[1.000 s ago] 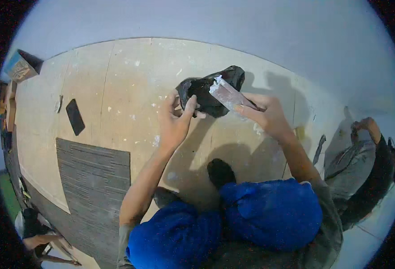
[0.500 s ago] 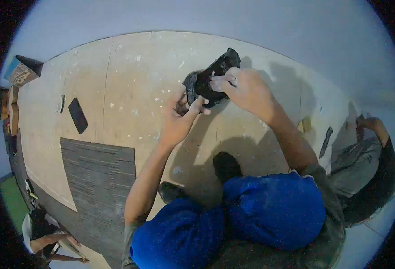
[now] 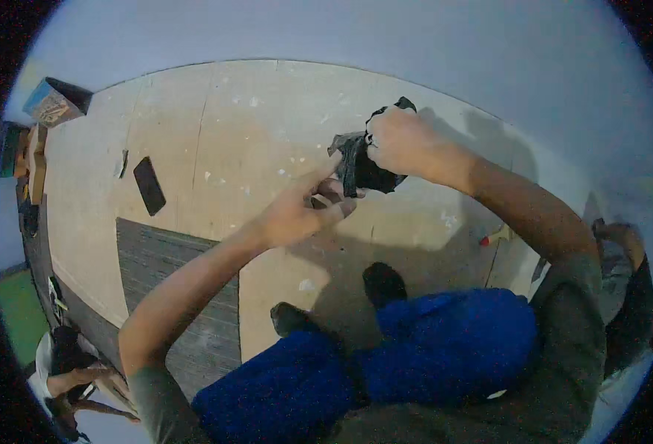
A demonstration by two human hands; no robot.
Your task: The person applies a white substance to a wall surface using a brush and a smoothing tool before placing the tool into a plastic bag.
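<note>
A crumpled black plastic bag [image 3: 374, 176] is held up above the pale wooden boards, in front of the wall. My left hand [image 3: 304, 207] has its fingertips at the bag's left edge, pinching the rim there; part of its grip is hidden behind the plastic. Closed in a fist, my right hand [image 3: 408, 144] is on the upper right of the bag, with a bit of black plastic sticking out past the knuckles. What the bag contains cannot be seen.
On the boards to the left lie a dark flat rectangle [image 3: 149, 186] and a grey ribbed mat [image 3: 178, 288]. An open box [image 3: 60, 101] stands at the far left. A yellowish tool with a red tip [image 3: 497, 235] lies right. Other people are at the lower left [image 3: 75, 377] and right edge [image 3: 626, 274].
My right hand has gone from fingers extended at the bag's opening to a fist over its upper right. The bag looks more gathered, and my left hand has slid to its lower left edge.
</note>
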